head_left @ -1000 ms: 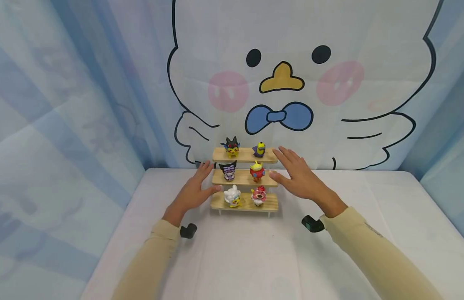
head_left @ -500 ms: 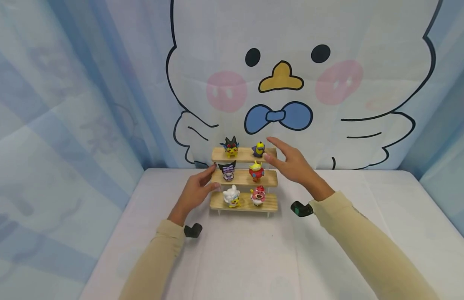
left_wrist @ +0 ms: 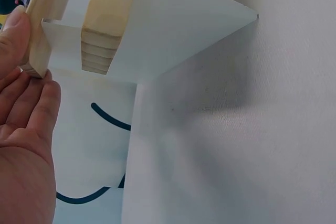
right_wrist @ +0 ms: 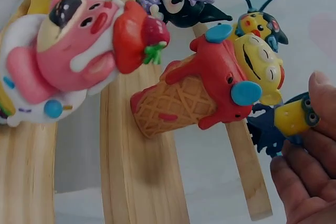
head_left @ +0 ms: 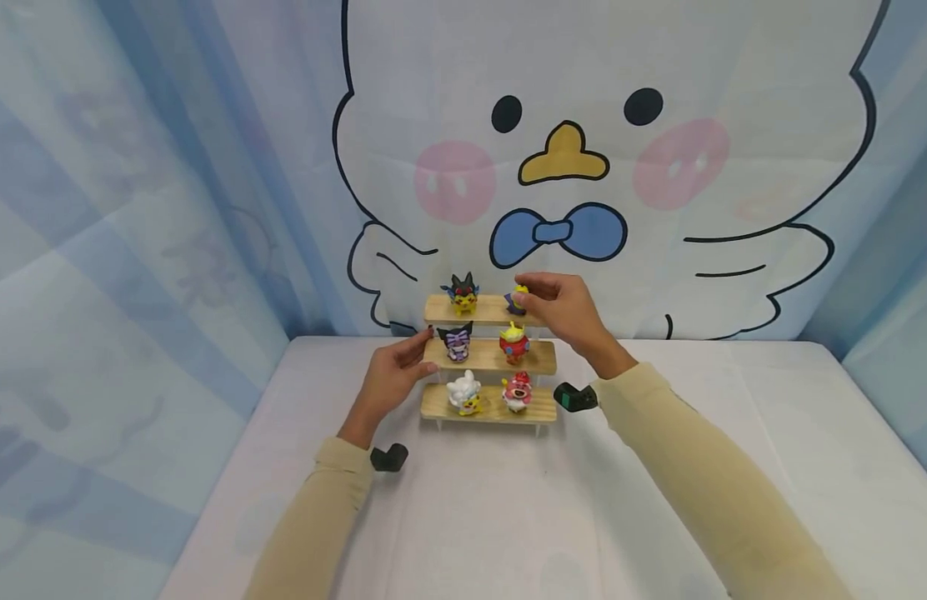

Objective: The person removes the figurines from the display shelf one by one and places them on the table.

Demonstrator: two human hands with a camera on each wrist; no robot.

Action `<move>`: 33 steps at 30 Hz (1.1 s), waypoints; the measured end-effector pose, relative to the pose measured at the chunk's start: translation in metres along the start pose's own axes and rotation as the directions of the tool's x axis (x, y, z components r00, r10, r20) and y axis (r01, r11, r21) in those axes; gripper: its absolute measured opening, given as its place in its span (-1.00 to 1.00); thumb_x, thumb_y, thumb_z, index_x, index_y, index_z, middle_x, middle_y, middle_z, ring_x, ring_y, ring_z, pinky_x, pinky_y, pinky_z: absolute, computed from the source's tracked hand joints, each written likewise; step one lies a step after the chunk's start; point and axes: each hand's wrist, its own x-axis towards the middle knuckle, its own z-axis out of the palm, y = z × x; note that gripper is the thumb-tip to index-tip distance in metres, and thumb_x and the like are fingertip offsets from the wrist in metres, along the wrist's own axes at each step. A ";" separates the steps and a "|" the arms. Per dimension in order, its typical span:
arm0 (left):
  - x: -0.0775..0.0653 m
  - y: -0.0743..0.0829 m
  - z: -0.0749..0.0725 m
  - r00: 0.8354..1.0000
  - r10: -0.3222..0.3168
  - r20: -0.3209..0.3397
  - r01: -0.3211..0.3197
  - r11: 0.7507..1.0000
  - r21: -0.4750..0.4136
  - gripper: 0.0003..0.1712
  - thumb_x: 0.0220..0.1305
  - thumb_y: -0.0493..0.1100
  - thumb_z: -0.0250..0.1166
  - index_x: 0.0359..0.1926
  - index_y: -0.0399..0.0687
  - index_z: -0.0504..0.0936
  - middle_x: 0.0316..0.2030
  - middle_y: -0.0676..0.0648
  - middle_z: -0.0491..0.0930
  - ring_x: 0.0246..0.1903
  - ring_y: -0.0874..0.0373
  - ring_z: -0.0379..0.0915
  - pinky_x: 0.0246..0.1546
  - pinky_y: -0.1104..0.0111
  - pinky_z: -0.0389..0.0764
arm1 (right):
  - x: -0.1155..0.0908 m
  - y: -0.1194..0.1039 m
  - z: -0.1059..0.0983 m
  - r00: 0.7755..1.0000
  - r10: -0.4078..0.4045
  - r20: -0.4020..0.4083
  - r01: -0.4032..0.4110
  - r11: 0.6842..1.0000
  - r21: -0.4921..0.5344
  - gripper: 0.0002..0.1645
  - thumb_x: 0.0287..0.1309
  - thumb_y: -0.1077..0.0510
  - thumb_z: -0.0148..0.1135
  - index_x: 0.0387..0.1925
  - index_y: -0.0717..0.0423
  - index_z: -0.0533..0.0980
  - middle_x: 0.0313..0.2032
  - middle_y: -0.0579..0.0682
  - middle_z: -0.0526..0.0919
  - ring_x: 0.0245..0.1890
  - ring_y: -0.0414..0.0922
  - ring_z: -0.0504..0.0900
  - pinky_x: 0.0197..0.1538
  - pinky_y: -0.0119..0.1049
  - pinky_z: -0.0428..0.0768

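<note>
A three-tier wooden display stand (head_left: 486, 356) holds small toy figures in pairs. At its left end my left hand (head_left: 389, 375) grips the middle board (left_wrist: 39, 56), thumb on one face and fingers at the other in the left wrist view. My right hand (head_left: 572, 308) pinches a yellow figure with goggles and a dark blue cape (right_wrist: 294, 118) at the right of the top tier. Beside that one stands a yellow figure in a black eared hood (head_left: 463, 293). The middle tier bears a black-eared purple figure (head_left: 457, 342) and a red-and-yellow figure on a waffle cone (right_wrist: 176, 103).
On the bottom tier are a white-and-yellow figure (head_left: 464, 392) and a pink bear in a red hat (right_wrist: 79, 51). The stand rests on a white-covered table (head_left: 493, 517), close to a printed curtain (head_left: 756, 167).
My right hand has moved left from beside the stand and taken hold of the caped yellow figure. My left hand has come in to the middle board's end and holds it.
</note>
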 end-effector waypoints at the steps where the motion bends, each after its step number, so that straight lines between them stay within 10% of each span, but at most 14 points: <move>1: 0.000 0.000 0.000 1.000 -0.002 -0.001 0.002 1.000 0.001 -0.28 0.32 -0.35 0.41 0.47 -0.25 0.41 0.47 -0.21 0.42 0.47 -0.07 0.37 0.41 0.28 0.51 | 0.001 0.000 0.001 1.000 0.006 -0.010 -0.006 1.000 0.003 -0.48 0.42 0.12 0.33 0.30 0.29 0.55 0.27 0.28 0.64 0.29 0.14 0.64 0.43 0.06 0.60; 13: -0.001 0.000 0.005 0.999 -0.015 -0.052 0.015 1.000 -0.008 -0.34 0.29 -0.37 0.43 0.40 -0.24 0.50 0.42 -0.21 0.49 0.42 -0.07 0.45 0.36 0.29 0.56 | 0.006 -0.002 0.007 0.991 -0.007 -0.130 0.009 1.000 0.015 -0.68 0.30 0.20 0.43 0.01 0.32 0.72 -0.02 0.27 0.80 -0.09 -0.15 0.75 -0.07 -0.63 0.68; 21: 0.000 0.001 0.007 0.997 -0.022 -0.069 0.020 0.999 -0.037 -0.35 0.28 -0.41 0.43 0.39 -0.23 0.52 0.40 -0.21 0.51 0.42 -0.07 0.45 0.37 0.28 0.56 | 0.007 0.001 0.002 0.982 -0.059 -0.177 0.063 0.998 0.016 -0.75 0.28 0.26 0.44 -0.06 0.34 0.74 -0.07 0.32 0.80 -0.28 -0.47 0.70 -0.14 -0.67 0.68; 33: -0.001 0.001 0.006 0.994 -0.060 -0.086 0.055 0.997 -0.060 -0.34 0.27 -0.41 0.44 0.39 -0.20 0.53 0.40 -0.18 0.52 0.41 -0.04 0.46 0.35 0.32 0.57 | 0.004 0.003 -0.006 0.982 -0.083 -0.172 0.080 0.996 -0.026 -0.76 0.30 0.22 0.43 -0.08 0.31 0.76 -0.08 0.30 0.81 -0.23 -0.40 0.67 -0.15 -0.65 0.64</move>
